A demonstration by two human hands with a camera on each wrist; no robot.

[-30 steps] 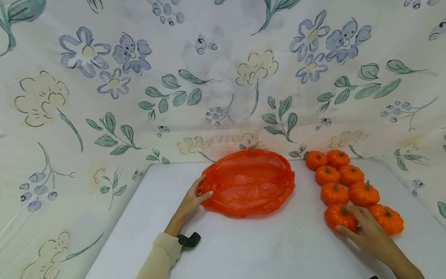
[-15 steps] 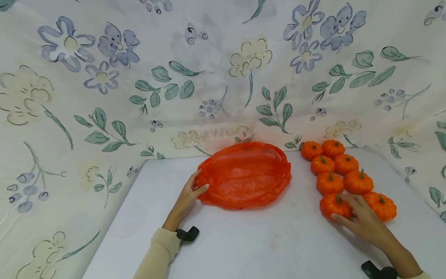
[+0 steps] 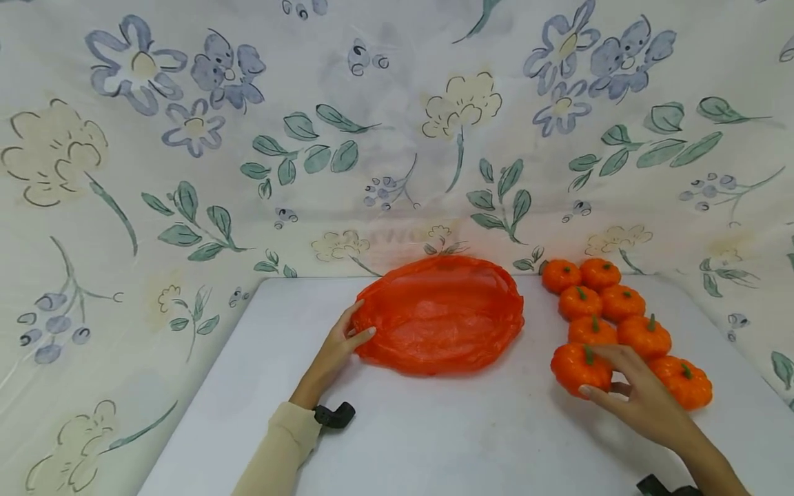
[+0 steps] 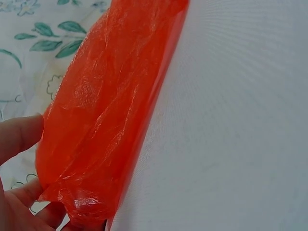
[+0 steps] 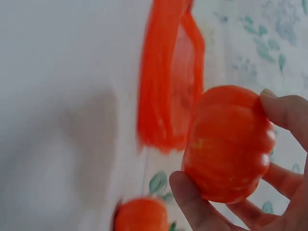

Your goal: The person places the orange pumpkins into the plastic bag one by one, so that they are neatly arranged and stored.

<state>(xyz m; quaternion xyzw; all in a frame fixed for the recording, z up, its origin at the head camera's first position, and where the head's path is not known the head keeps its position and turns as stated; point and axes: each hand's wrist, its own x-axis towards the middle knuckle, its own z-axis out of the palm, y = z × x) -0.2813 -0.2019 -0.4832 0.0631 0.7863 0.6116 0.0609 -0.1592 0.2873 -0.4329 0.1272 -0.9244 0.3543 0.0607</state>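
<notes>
A translucent red plastic bag (image 3: pixel 440 317) lies spread on the white table with its rim bulging into an oval. At its left end my left hand (image 3: pixel 338 339) holds the rim, thumb on the near side; in the left wrist view the bag's crumpled end (image 4: pixel 86 202) sits against the fingers. My right hand (image 3: pixel 645 393) grips a small orange pumpkin (image 3: pixel 579 370) with a green stem. A shadow shows on the table below this pumpkin. In the right wrist view, thumb and fingers spread around the ribbed pumpkin (image 5: pixel 228 144).
Several more orange pumpkins (image 3: pixel 623 303) stand in two rows at the right of the white table (image 3: pixel 465 434). One pumpkin (image 3: pixel 685 382) sits just behind the right hand. A flower-printed sheet (image 3: pixel 397 124) rises along the table's back edge.
My right hand has raised the nearest pumpkin of the left row off the table and moved it slightly left. The left hand stays at the bag's left end.
</notes>
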